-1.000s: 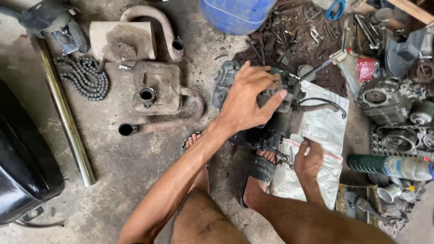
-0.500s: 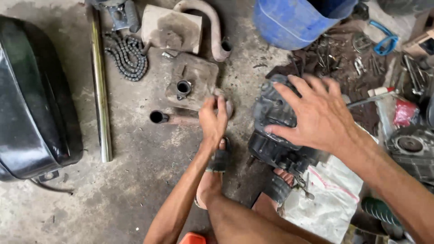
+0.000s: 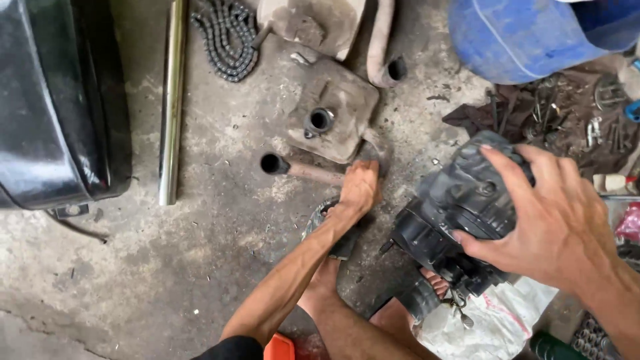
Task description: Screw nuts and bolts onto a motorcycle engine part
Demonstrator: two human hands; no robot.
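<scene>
The right hand [image 3: 553, 227] grips the black engine block [image 3: 460, 213], propped above the person's feet on the concrete floor [image 3: 200, 267]; the left hand [image 3: 360, 190] closes on the rusty pipe [image 3: 313, 172]. Nothing looks unfastened yet. The left fingers and the block's underside are hidden
</scene>
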